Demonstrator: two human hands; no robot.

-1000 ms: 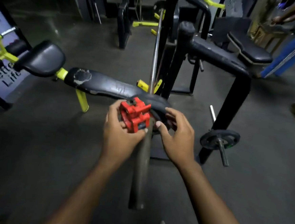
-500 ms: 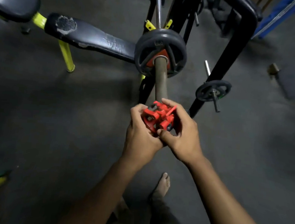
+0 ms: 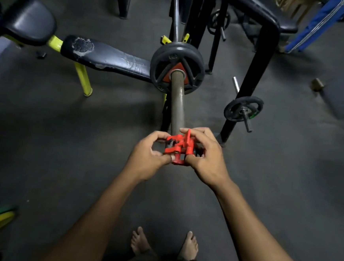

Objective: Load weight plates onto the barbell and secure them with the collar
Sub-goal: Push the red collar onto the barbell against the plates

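The red collar point(image 3: 179, 147) has come off its place against the plate point(image 3: 177, 68). Both hands now hold it at the sleeve's near end.

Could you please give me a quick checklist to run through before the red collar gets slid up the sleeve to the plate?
1. Weight plate seated on the barbell sleeve: ok.
2. Sleeve bare between plate and red collar: ok.
3. Left hand and right hand both gripping the collar: ok.
4. Collar against the plate: not ok, it sits at the sleeve's near end.
5. Collar lever open: cannot tell.
6. Bare feet clear of the bar's end: cannot tell.
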